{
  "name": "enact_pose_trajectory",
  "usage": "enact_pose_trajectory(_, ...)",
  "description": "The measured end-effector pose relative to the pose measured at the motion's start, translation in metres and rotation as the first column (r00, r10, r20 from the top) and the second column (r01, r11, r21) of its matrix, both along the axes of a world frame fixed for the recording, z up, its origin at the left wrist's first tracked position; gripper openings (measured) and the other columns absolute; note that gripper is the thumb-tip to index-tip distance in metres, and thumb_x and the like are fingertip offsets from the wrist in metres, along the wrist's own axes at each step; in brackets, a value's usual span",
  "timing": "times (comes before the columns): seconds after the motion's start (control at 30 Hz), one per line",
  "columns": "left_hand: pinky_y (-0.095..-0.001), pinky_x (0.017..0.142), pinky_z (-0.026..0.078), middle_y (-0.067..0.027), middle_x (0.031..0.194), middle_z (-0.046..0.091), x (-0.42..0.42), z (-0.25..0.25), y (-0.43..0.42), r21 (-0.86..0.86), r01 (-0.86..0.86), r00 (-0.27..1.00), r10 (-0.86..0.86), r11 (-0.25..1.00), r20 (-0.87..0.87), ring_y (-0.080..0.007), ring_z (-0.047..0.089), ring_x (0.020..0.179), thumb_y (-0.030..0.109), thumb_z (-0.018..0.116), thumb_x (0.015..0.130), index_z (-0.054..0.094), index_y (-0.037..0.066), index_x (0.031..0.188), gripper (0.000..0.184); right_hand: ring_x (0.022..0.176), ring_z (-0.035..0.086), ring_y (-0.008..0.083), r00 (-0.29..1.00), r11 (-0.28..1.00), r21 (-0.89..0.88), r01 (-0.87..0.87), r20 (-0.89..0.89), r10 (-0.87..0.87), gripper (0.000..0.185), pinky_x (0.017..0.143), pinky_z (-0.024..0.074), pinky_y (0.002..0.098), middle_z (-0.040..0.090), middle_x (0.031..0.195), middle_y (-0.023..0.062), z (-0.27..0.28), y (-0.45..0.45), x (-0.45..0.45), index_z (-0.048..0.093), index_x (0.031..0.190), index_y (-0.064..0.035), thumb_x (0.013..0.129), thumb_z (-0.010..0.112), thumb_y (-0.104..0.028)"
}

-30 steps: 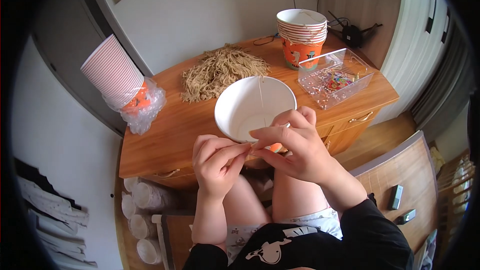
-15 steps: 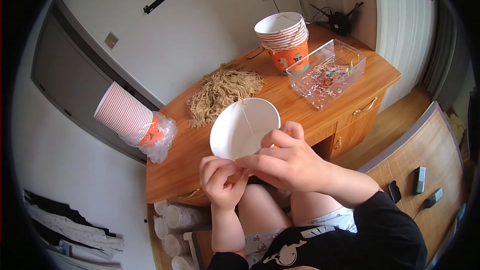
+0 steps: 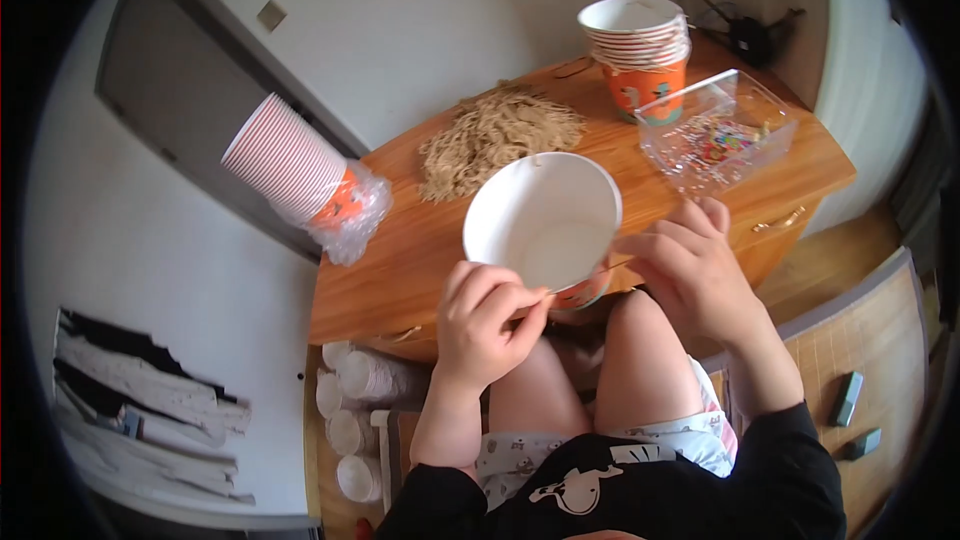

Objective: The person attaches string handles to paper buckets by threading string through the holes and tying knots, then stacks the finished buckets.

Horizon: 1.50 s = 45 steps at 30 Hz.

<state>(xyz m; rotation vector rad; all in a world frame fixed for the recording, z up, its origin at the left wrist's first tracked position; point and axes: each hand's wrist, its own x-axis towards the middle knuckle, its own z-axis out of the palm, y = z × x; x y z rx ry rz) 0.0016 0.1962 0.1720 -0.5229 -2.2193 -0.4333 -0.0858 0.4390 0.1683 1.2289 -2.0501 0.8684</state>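
A white-lined paper bucket (image 3: 540, 225) with an orange printed outside tilts toward me at the table's front edge, above my knees. My left hand (image 3: 488, 318) is closed in a pinch at the bucket's near rim. To the right of the bucket, my right hand (image 3: 688, 262) is closed on a thin cord (image 3: 622, 264), which stretches from the near rim by my left fingertips. Whether the left fingers also grip the cord is too small to tell. Beyond the bucket lies a heap of tan cords (image 3: 500, 135).
Nested orange buckets (image 3: 645, 90) stand at the back right beside a clear plastic tray (image 3: 715, 140) of small colourful beads. Another bucket stack (image 3: 295, 160), partly in plastic wrap, lies at the table's left. White rolled bundles (image 3: 360, 375) sit below the table.
My right hand has moved right, away from my left hand, drawing the cord out straight. The cord no longer hangs across the bucket's inside. The whole view has shifted.
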Motion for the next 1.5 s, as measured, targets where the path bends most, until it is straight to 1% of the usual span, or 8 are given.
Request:
enact_pose_trajectory(0.3,-0.0406,0.088,0.048,-0.0056,0.107,0.062,0.009,0.019,-0.059,-0.121,0.053,0.995,-0.042,0.991,0.09,-0.0266,0.06,0.102,0.029,0.08,0.078,0.068,0.013,0.109,0.037,0.102,0.055,0.0259,0.992,0.988,0.15,-0.042,0.121,0.023,0.071,0.1,0.0318,0.0451,0.066,0.101,0.0057,-0.033,-0.004,-0.015,0.047,0.145,-0.0102,0.08,0.075,-0.018)
enact_pose_trajectory(0.47,-0.0407,0.095,0.046,-0.0119,0.11,0.064,-0.04,0.099,-0.203,-0.027,-0.423,0.897,0.414,0.906,-0.154,-0.0337,0.059,0.108,0.017,0.076,0.081,0.064,0.007,0.11,0.032,0.1,0.054,0.0222,0.974,0.978,0.159,-0.136,0.2,0.103,0.035,0.101,0.0293,0.047,0.067,0.084,-0.0025,-0.023,-0.007,-0.03,0.064,0.109,-0.0125,0.078,0.077,-0.013)
enact_pose_trajectory(0.57,-0.0513,0.106,0.038,-0.0131,0.129,0.06,-0.07,0.15,-0.319,-0.056,-0.802,0.568,0.73,0.595,-0.38,-0.0318,0.051,0.127,0.037,0.066,0.091,0.061,0.011,0.128,0.046,0.1,0.053,0.0215,0.984,0.973,0.182,-0.144,0.134,0.12,0.026,0.102,0.0278,0.0474,0.067,0.085,-0.0022,0.0,-0.012,-0.033,0.066,0.1,-0.0138,0.077,0.077,-0.01)
enact_pose_trajectory(0.67,-0.0556,0.108,0.033,-0.0088,0.14,0.056,-0.08,0.181,-0.391,-0.017,-0.872,0.461,0.808,0.49,-0.367,-0.0279,0.044,0.136,0.05,0.055,0.095,0.057,0.017,0.136,0.053,0.102,0.053,0.0216,0.991,0.984,0.163,-0.07,0.125,0.05,0.024,0.104,0.027,0.0463,0.064,0.085,-0.0018,0.023,-0.014,-0.037,0.065,0.095,-0.0144,0.076,0.078,-0.008)
enact_pose_trajectory(0.8,-0.0478,0.104,0.037,-0.0062,0.127,0.066,-0.085,0.192,-0.421,-0.177,-0.897,0.395,0.914,0.405,0.091,-0.0283,0.055,0.126,0.06,0.044,0.095,0.065,0.018,0.124,0.056,0.093,0.055,0.0234,0.974,0.974,-0.066,0.217,-0.053,-0.221,0.021,0.097,0.0317,0.0394,0.06,0.082,0.0014,0.064,0.001,-0.058,0.063,0.094,-0.009,0.077,0.073,-0.004)
enact_pose_trajectory(1.1,-0.0431,0.085,0.042,-0.0145,0.094,0.071,-0.065,0.189,-0.439,-0.046,-0.764,0.639,0.764,0.644,0.091,-0.0355,0.066,0.098,0.058,0.048,0.095,0.063,0.01,0.094,0.051,0.103,0.061,0.0222,0.751,0.792,-0.233,0.564,-0.255,-0.61,0.021,0.1,0.0321,0.0425,0.069,0.097,0.0034,0.126,0.028,-0.178,0.064,0.109,-0.0142,0.097,0.06,-0.03)
enact_pose_trajectory(1.27,-0.0257,0.067,0.039,0.003,0.069,0.05,-0.039,0.194,-0.393,0.185,-0.703,0.703,0.631,0.687,0.328,-0.0061,0.047,0.07,0.047,0.059,0.096,0.054,0.011,0.079,0.04,0.106,0.059,0.0206,0.726,0.76,-0.087,0.644,-0.244,-0.643,0.026,0.1,0.0311,0.0467,0.072,0.093,-0.0002,0.114,0.014,-0.246,0.063,0.111,-0.0172,0.094,0.062,-0.037)
enact_pose_trajectory(1.5,-0.0235,0.061,0.033,0.0066,0.07,0.046,-0.028,0.197,-0.368,0.271,-0.581,0.801,0.479,0.768,0.359,-0.0035,0.042,0.068,0.038,0.06,0.098,0.047,0.014,0.074,0.036,0.11,0.059,0.025,0.676,0.693,-0.057,0.718,-0.179,-0.715,0.031,0.099,0.0321,0.052,0.071,0.09,0.0015,0.097,-0.023,-0.253,0.062,0.118,-0.0195,0.092,0.06,-0.036)
